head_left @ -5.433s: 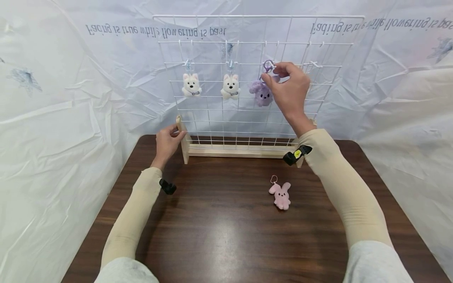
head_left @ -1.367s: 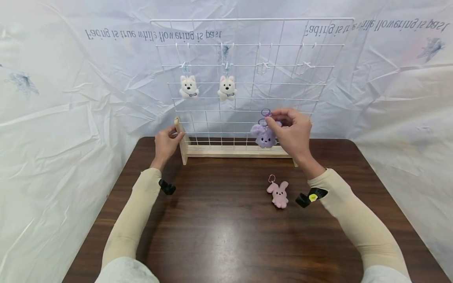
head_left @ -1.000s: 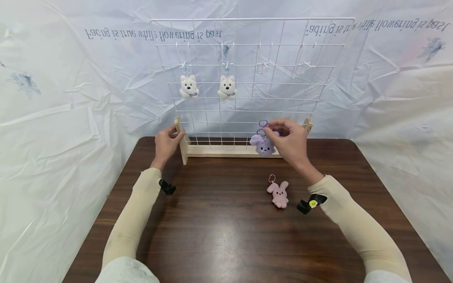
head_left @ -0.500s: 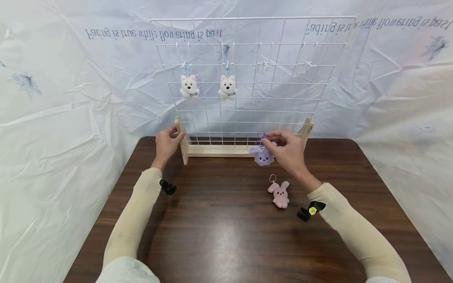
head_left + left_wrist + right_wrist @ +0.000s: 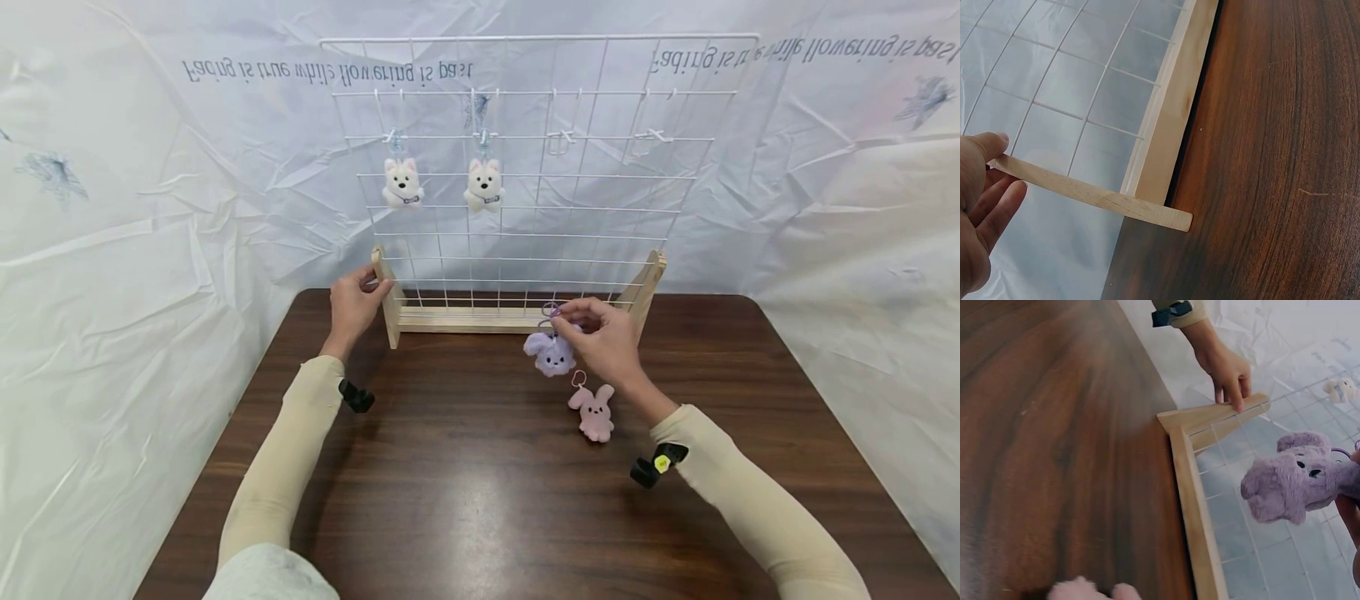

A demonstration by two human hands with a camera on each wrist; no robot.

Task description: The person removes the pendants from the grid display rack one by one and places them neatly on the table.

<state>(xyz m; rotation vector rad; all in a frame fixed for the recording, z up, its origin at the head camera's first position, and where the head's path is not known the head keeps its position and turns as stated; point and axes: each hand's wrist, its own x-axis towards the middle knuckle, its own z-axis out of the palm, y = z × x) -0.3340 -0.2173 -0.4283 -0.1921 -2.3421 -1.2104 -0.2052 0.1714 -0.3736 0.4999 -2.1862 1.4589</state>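
My right hand (image 5: 606, 340) pinches the purple ring of a purple plush bunny keychain (image 5: 553, 357), which hangs in front of the rack's wooden base bar. In the right wrist view the plush bunny (image 5: 1291, 478) shows its dark eyes and floppy ears. At the rack's left end my left hand (image 5: 354, 304) grips the wooden side foot (image 5: 387, 300); the left wrist view shows thumb and fingers on either side of that wooden piece (image 5: 1085, 190). A pink plush bunny keychain (image 5: 596, 414) lies on the table just below the purple one.
A white wire grid rack (image 5: 525, 208) stands at the table's back. Two white plush dog keychains, the left dog (image 5: 402, 183) and the right dog (image 5: 484, 185), hang from its hooks. Further right are a bare hook (image 5: 559, 137) and another bare hook (image 5: 652, 137). The dark wooden table (image 5: 450, 467) spreads in front.
The purple bunny has come off the third hook, and my right hand has carried it down and towards me, close to the pink bunny. My left hand has kept its grip on the wooden foot.
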